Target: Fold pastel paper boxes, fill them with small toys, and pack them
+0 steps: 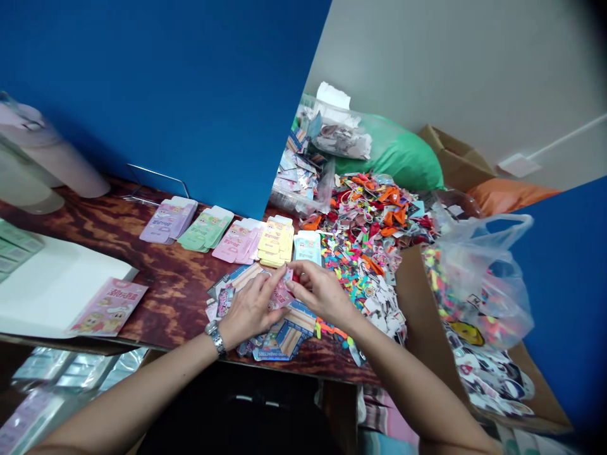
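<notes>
The left hand (251, 309), with a metal wristwatch (215, 337) on its wrist, and the right hand (322, 294) are coming together above the worktop (175, 297), their fingertips (288, 284) pinching a small pink printed card (283, 294) between them, so the card is sitting midway between the hands and is partly hidden. A small red piece (296, 275) is showing right beside the right hand's fingers, but its hold is unclear. Directly beneath the hands, flat printed carton blanks (290, 335) are lying overlapped on the worktop. Just past the fingertips, a pale blue stack of cartons (307, 248) is standing beside yellow (275, 241), pink (237, 241), green (206, 229) and purple (168, 219) stacks, all running left in a row. Off to the left, a pink printed sheet (109, 306) is lying on a white board (57, 287). To the right, a heap of colourful paper offcuts (365, 227) is spreading beyond the hands, and a cardboard box (422, 316) is holding a clear plastic bag (484, 272) of scraps. Farther back, a green sack (393, 151) is slumping against the wall.
</notes>
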Available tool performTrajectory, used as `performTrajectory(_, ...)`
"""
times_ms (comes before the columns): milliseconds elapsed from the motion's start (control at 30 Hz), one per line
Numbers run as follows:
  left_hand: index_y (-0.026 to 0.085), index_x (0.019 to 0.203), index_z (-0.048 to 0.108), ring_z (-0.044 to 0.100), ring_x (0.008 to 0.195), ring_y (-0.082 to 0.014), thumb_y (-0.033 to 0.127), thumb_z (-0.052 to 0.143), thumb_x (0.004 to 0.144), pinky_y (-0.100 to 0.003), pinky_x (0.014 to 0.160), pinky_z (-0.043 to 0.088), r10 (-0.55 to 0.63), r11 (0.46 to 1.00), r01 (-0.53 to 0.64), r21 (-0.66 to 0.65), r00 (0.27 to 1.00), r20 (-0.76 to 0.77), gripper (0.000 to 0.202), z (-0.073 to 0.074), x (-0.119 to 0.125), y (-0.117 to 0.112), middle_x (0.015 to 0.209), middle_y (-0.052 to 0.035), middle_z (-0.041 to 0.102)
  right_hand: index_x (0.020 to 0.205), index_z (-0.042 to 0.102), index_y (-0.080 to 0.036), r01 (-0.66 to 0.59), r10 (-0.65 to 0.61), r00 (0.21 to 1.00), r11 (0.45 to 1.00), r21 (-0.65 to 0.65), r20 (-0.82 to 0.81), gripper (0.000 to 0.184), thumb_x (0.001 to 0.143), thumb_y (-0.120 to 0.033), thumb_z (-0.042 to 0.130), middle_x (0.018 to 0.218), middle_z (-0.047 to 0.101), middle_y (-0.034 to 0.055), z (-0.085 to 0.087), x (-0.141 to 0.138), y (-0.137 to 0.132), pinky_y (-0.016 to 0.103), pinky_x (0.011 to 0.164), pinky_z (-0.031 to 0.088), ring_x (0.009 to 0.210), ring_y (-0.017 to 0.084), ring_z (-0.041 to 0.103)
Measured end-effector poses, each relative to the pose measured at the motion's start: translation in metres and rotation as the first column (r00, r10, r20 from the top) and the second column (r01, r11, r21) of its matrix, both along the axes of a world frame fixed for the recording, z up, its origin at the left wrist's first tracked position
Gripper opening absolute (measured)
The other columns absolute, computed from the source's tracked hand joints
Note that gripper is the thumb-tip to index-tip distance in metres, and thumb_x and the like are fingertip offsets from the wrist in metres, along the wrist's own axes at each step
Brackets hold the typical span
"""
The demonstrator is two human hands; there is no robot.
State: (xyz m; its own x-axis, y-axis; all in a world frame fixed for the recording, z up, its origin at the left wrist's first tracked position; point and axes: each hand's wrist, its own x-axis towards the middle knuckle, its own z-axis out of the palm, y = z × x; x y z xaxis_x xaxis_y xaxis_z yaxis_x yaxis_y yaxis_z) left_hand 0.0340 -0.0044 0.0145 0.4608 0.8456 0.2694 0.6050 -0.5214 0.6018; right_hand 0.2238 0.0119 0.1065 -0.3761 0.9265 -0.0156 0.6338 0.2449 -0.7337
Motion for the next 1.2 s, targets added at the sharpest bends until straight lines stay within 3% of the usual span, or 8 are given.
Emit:
performTrajectory(333,0.024,0.153,0.004,0.056,0.117,-0.0286,0.048,0.057,0.087,-0.041,0.093,0.050,0.030,0.999,-0.030,0.026,1.000,0.005,0.088,-0.002,0.002,-0.003,0.133,-0.0145,0.053,0.105,0.062,-0.024,-0.056,-0.007,0.958,0.976,0.211,0.287,0.016,0.092,-0.022,0.053,0.091,0.073,0.0048,-0.007,-0.001,-0.004,0.027,0.075,0.048,0.083,0.019,0.067)
performTrajectory(533,0.024,0.153,0.005,0.056,0.115,-0.0290,0.046,0.058,0.086,-0.041,0.092,0.050,0.028,0.999,-0.027,0.038,1.000,-0.005,0.088,-0.001,0.001,-0.004,0.129,-0.0145,0.054,0.104,0.064,-0.022,-0.020,-0.001,0.970,0.996,0.085,0.243,0.017,0.088,-0.020,0.057,0.070,0.068,-0.0015,0.006,0.006,-0.003,0.022,0.060,0.043,0.062,0.014,0.063)
performTrajectory(700,0.025,0.153,0.004,0.056,0.114,-0.0295,0.040,0.059,0.087,-0.043,0.094,0.049,0.009,0.996,-0.006,0.084,0.999,-0.036,0.088,0.002,0.001,-0.003,0.124,-0.0131,0.056,0.110,0.067,-0.024,-0.159,0.120,0.957,0.979,0.130,0.265,0.024,0.092,-0.019,0.052,0.089,0.071,0.0036,0.016,0.014,0.000,0.026,0.073,0.045,0.079,0.016,0.065)
performTrajectory(800,0.026,0.153,0.003,0.057,0.110,-0.0290,0.041,0.059,0.086,-0.043,0.093,0.049,0.018,0.995,-0.015,0.094,0.999,-0.039,0.089,0.002,0.004,-0.004,0.121,-0.0123,0.057,0.119,0.059,-0.023,-0.114,0.078,0.967,0.984,0.137,0.244,0.028,0.092,-0.019,0.052,0.089,0.070,0.0034,0.012,0.009,-0.001,0.025,0.073,0.047,0.080,0.017,0.066)
performTrajectory(900,0.024,0.153,0.004,0.056,0.111,-0.0288,0.042,0.058,0.087,-0.043,0.094,0.049,0.013,0.996,-0.010,0.085,0.999,-0.034,0.087,0.002,0.005,-0.005,0.121,-0.0127,0.057,0.106,0.061,-0.021,-0.080,0.032,0.959,0.983,0.163,0.281,0.016,0.093,-0.020,0.052,0.087,0.070,0.0039,0.002,0.002,-0.006,0.026,0.071,0.049,0.078,0.017,0.066)
performTrajectory(1033,0.020,0.153,0.008,0.054,0.117,-0.0294,0.042,0.059,0.087,-0.043,0.095,0.049,0.026,0.997,-0.027,0.070,0.999,0.021,0.086,0.002,0.003,-0.004,0.127,-0.0150,0.054,0.116,0.057,-0.021,-0.212,0.143,0.954,0.943,0.255,0.263,0.025,0.095,-0.016,0.045,0.107,0.067,0.0091,-0.006,-0.004,-0.015,0.029,0.082,0.053,0.095,0.018,0.066)
performTrajectory(1100,0.019,0.153,0.009,0.053,0.120,-0.0300,0.042,0.060,0.086,-0.043,0.096,0.048,0.036,0.997,-0.040,0.071,0.998,0.051,0.087,0.001,0.002,-0.002,0.131,-0.0164,0.052,0.122,0.054,-0.019,-0.165,0.093,0.972,0.923,0.348,0.215,0.029,0.094,-0.015,0.045,0.114,0.063,0.0115,-0.003,-0.005,-0.018,0.028,0.082,0.054,0.099,0.018,0.064)
performTrajectory(1200,0.019,0.153,0.008,0.051,0.123,-0.0293,0.042,0.061,0.086,-0.043,0.098,0.047,0.038,0.997,-0.045,0.070,0.994,0.098,0.089,0.002,0.001,0.000,0.136,-0.0167,0.049,0.111,0.060,-0.018,-0.112,0.004,0.977,0.864,0.491,0.215,0.021,0.093,-0.015,0.050,0.104,0.065,0.0100,0.002,-0.001,-0.020,0.030,0.081,0.055,0.095,0.019,0.064)
